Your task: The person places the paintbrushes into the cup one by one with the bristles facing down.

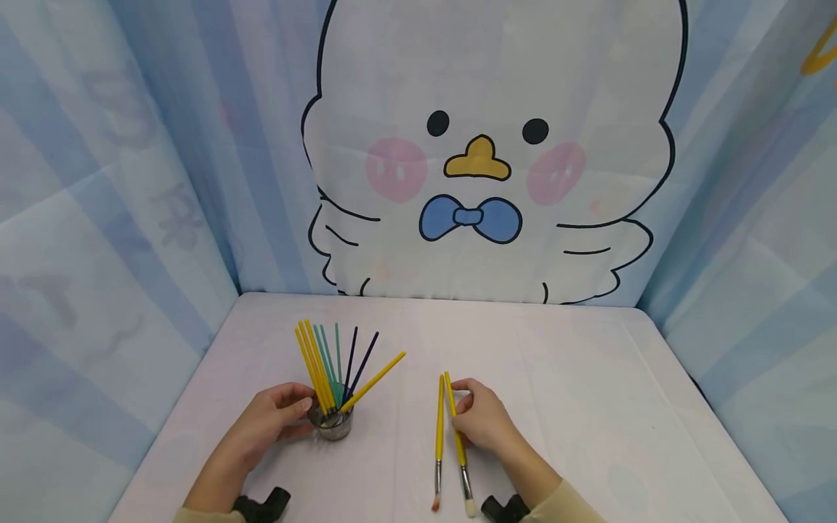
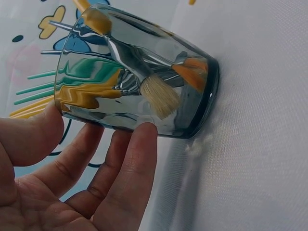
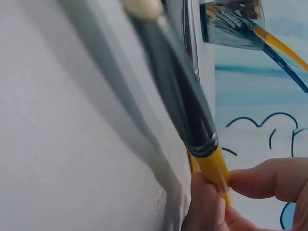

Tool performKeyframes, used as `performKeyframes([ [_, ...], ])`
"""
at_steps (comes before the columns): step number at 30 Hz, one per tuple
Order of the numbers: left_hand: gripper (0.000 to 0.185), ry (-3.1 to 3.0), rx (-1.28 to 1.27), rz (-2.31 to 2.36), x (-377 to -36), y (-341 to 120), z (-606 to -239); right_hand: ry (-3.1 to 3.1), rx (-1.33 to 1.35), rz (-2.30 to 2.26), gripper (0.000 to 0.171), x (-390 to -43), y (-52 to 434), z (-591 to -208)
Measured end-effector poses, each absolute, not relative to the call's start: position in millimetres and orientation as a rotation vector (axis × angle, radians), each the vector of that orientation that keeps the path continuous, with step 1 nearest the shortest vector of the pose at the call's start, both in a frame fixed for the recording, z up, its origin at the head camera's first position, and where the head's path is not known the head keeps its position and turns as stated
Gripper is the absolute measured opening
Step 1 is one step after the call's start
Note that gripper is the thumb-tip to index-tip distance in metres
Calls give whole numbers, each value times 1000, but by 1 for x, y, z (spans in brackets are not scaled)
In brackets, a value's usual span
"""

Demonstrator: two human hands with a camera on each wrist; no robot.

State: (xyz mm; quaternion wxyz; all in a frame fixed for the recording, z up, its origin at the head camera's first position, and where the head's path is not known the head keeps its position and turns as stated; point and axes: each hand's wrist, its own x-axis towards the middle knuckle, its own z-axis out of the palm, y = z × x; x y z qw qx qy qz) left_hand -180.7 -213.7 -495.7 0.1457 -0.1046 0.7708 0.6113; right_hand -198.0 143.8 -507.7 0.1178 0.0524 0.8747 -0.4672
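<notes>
Fingers of the left hand curl against the glass cup, a bristle brush head inside it. Right wrist view: fingertips pinch a yellow-handled paintbrush. Head view: left hand grasps the cup of brushes on the white worktop; right hand's grip clenches one paintbrush, beside a second paintbrush.

Bright even light, soft shadows; rt wrist view blurry.

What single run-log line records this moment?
left hand: holds glass cup of brushes | right hand: pinches yellow brush | second yellow brush: lies alongside on table
</notes>
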Motion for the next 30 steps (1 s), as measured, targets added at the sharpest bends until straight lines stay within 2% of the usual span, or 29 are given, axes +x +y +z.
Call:
performKeyframes([
  [9,28,2210,-293,1780,-179,-213,-495,2413,130,-1667,70,-186,140,-499],
  [30,27,2216,-292,1784,-178,-213,-493,2030,14,-2151,62,-174,103,-480],
])
